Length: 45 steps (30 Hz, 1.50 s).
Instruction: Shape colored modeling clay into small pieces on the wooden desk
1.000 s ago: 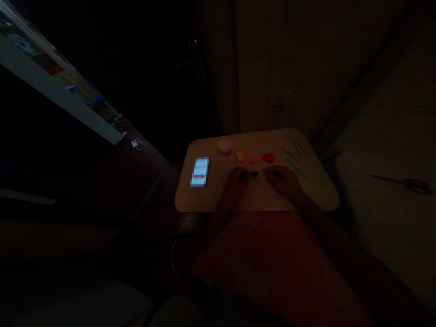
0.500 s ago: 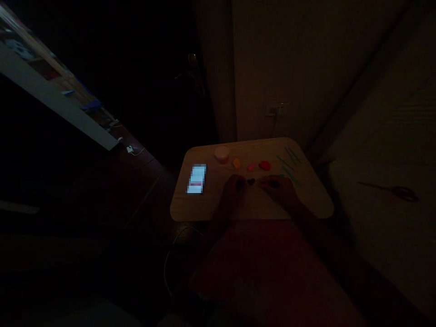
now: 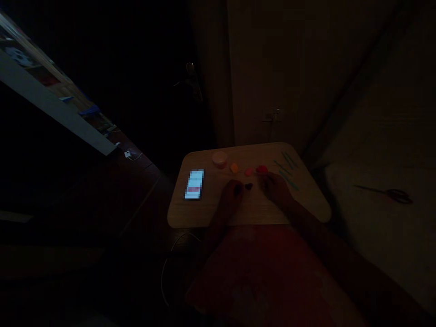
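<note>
The room is very dark. A small wooden tray table (image 3: 306,206) stands in front of me. My left hand (image 3: 230,194) rests on it with its fingers curled beside a small dark lump (image 3: 249,185). My right hand (image 3: 274,186) lies just right of that lump, below a red lump (image 3: 261,169). A pink lump (image 3: 249,171), an orange lump (image 3: 234,167) and a round pink container (image 3: 220,158) sit in a row at the back. It is too dark to see whether either hand holds anything.
A lit phone (image 3: 194,184) lies on the table's left part. Several thin green sticks (image 3: 286,165) lie at the right. Scissors (image 3: 391,194) rest on the bed to the right. A red cushion (image 3: 265,277) covers my lap. A cable (image 3: 170,259) hangs below the table.
The view has shifted, so the table sits lower and further left in the picture. My right hand has moved slightly up towards the red lump. My left hand stays beside the dark lump.
</note>
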Tool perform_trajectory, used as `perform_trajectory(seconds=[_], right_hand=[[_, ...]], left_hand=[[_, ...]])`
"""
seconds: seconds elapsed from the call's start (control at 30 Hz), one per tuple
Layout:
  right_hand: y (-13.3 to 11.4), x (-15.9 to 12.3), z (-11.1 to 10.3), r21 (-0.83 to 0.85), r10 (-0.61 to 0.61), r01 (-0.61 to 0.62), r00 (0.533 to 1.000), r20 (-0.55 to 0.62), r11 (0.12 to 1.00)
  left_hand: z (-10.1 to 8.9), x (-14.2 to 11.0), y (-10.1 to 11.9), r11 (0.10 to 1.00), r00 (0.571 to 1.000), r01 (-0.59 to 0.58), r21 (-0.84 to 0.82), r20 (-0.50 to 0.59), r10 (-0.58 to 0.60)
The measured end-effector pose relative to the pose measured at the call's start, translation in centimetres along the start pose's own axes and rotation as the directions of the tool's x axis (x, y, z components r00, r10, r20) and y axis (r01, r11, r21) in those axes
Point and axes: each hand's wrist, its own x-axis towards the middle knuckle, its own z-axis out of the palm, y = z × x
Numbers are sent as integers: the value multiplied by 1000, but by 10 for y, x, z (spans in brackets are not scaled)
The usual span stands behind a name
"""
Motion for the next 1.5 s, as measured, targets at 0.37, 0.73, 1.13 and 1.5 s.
perform_trajectory(seconds=[0.37, 0.73, 1.13, 1.5], right_hand=[[-6, 1, 7, -80, 11, -22, 991, -132, 997], [-4, 0, 8, -80, -91, 86, 994, -61, 993], [-7, 0, 12, 61, 56, -55, 998, -21, 997], [-9, -1, 9, -70, -25, 21, 998, -58, 997]], left_hand=[[0, -1, -1, 1000, 1000, -7, 18, 8, 7], [-2, -1, 2, 1000, 1000, -1, 8, -2, 1], [-2, -1, 3, 1000, 1000, -6, -3, 3, 6], [-2, -1, 10, 1000, 1000, 23, -10, 0, -23]])
